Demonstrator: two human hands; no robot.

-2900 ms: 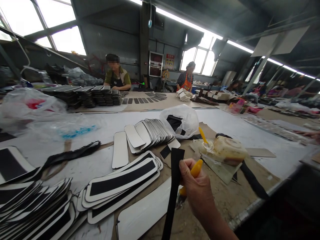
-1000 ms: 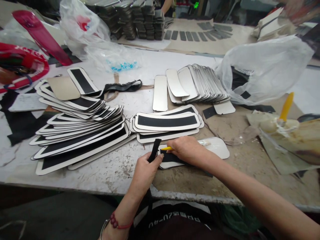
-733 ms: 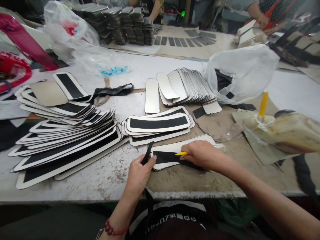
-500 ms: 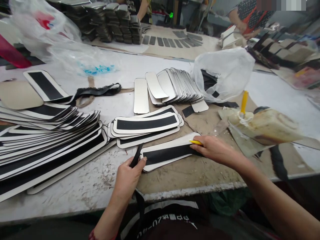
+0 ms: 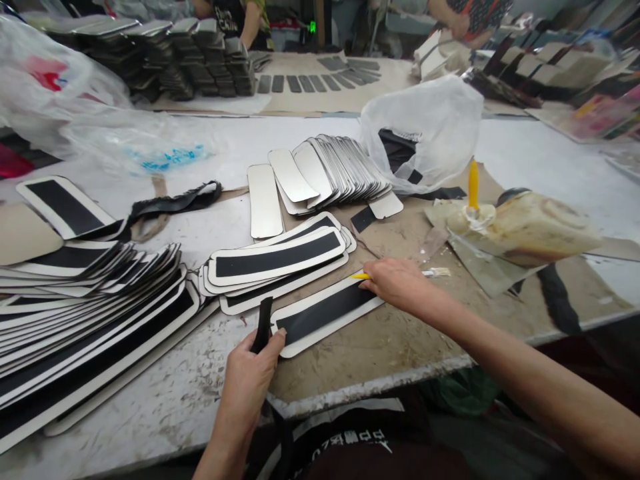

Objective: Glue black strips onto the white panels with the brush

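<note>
A long white board (image 5: 306, 335) with a black strip (image 5: 325, 313) laid along it sits at the table's near edge. My right hand (image 5: 397, 283) presses on the strip's right end and grips a yellow-handled brush (image 5: 361, 275), whose bristles stick out past the hand. My left hand (image 5: 250, 380) pinches a loose black strip (image 5: 262, 325) at the board's left end; that strip hangs down over the table edge.
A stack of finished boards (image 5: 277, 257) lies just behind, and a big fan of them (image 5: 90, 313) at the left. Blank white boards (image 5: 320, 170), a plastic bag (image 5: 425, 130) and a glue pot with a yellow brush (image 5: 520, 223) lie further back. People work at the far table.
The view dropped from the room to the table. My right hand slid rightward along the black strip, pressing it onto the board, while my left hand kept hold of the loose strip.
</note>
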